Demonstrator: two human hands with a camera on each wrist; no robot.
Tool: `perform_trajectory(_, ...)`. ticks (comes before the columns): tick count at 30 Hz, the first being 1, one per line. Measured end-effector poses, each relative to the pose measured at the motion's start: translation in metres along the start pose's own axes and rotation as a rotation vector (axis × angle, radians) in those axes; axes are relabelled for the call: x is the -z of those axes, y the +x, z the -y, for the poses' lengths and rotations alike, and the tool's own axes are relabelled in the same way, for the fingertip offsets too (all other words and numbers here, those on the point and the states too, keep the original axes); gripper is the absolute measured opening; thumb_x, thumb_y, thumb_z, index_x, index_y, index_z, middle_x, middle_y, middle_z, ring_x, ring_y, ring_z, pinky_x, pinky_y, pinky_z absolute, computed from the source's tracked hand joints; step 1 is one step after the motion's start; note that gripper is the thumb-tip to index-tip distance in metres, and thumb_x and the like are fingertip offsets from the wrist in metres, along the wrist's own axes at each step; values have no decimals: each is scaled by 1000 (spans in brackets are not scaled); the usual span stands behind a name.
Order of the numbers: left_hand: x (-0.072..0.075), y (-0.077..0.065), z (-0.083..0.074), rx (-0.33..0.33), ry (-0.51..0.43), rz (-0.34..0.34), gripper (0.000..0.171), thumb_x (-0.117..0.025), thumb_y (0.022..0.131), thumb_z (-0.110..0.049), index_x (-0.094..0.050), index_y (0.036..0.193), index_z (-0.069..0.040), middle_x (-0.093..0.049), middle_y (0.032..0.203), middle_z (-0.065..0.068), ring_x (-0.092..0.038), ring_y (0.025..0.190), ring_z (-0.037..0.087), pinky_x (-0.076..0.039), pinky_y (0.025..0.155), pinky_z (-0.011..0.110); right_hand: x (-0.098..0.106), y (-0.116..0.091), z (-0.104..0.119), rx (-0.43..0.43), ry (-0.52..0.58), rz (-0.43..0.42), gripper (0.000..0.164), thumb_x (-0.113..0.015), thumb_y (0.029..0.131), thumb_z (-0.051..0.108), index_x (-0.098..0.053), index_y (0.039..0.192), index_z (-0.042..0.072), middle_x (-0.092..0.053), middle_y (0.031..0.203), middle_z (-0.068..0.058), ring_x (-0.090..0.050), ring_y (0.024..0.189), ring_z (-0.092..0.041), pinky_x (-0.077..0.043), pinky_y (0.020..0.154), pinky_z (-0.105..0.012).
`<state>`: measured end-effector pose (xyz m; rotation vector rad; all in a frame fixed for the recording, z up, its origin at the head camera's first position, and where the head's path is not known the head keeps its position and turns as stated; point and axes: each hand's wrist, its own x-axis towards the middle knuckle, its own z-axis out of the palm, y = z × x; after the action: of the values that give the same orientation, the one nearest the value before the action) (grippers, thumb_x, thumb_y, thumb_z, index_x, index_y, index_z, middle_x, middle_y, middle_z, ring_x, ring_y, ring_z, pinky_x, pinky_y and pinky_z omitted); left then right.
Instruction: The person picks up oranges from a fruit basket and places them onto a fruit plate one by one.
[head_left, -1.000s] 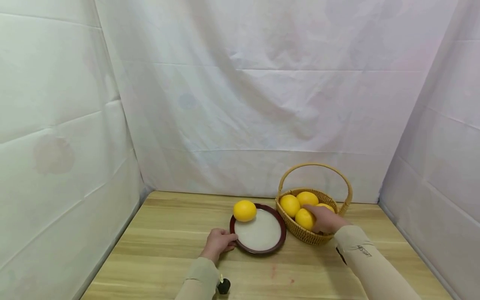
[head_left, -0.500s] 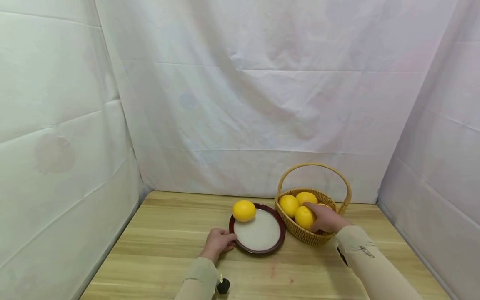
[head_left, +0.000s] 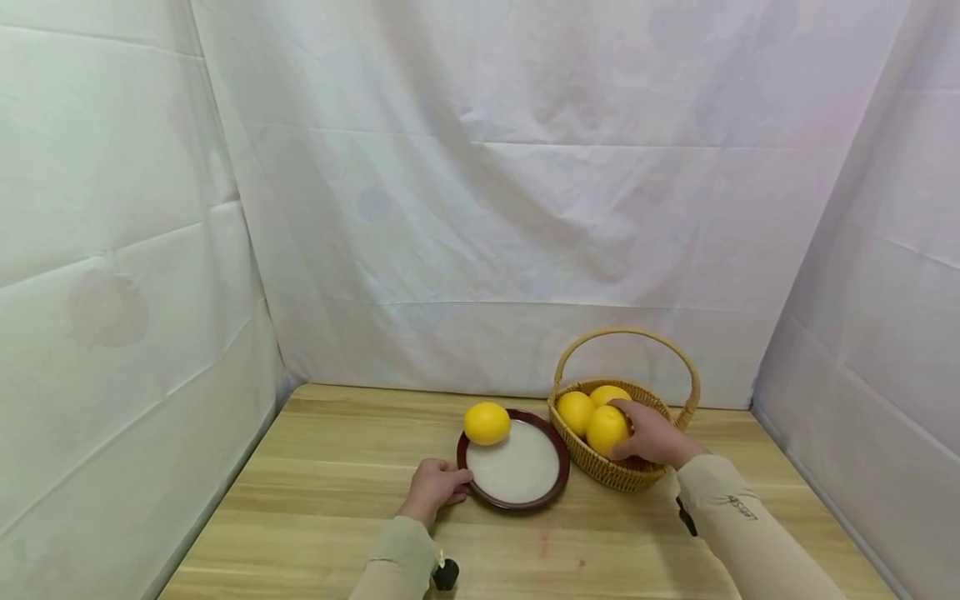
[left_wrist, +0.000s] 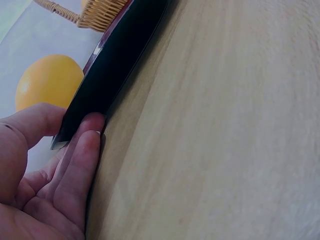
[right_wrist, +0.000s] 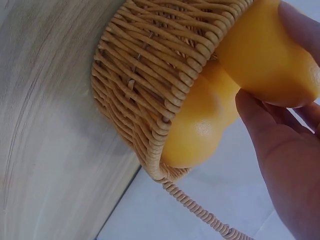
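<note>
My right hand [head_left: 651, 433] grips an orange [head_left: 607, 431] at the near side of the wicker basket [head_left: 611, 475]. In the right wrist view, thumb and fingers are spread around that orange [right_wrist: 270, 55], which sits at the basket's rim. Two more oranges, a left one [head_left: 575, 413] and a back one [head_left: 611, 394], lie in the basket behind it. My left hand [head_left: 437, 486] pinches the left edge of a round plate [head_left: 562, 479] with a dark red rim and pale middle. In the left wrist view the fingertips [left_wrist: 94, 121] are under the plate's edge. Another orange [head_left: 487, 423] rests at the plate's back left.
The basket's tall arched handle [head_left: 628, 332] rises above the fruit. A wooden table [head_left: 337, 467] carries everything. White cloth walls [head_left: 480, 208] stand behind the table and along both sides. The basket is close beside the plate's right edge.
My right hand's grip on the near orange has shifted slightly, and that orange stands a little higher in the basket. The orange at the basket's right is now hidden. My left hand stays on the plate.
</note>
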<state>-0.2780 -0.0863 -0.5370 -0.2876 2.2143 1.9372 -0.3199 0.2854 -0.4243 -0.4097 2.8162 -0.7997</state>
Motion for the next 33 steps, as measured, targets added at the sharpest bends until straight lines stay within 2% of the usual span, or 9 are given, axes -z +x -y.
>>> perform_trajectory(13,0,1,2,6,4,-2,30,-74,89,-11,-68,109,11,-74,82,9,-70,68,12,-63,67,27,-1,-3,12,-12,18,-68,93,-90,73,31,-43,146,-4,-56,138,-23,-61,113,-32,-55,91,-50)
perform_trajectory(24,-1,0,1,5,1,0,27,-74,90,-11,-69,106,11,-74,83,10,-70,68,11,-63,67,27,-4,2,16,-3,12,-108,91,-88,74,36,-44,144,-4,-59,133,-22,-61,107,-30,-55,88,-48)
perform_trajectory(33,-2,2,0,31,-10,-4,24,-73,90,-10,-70,104,9,-74,82,10,-69,68,11,-62,66,24,-7,4,20,18,21,-139,87,-88,74,37,-48,142,-1,-61,131,-18,-61,106,-28,-54,89,-47)
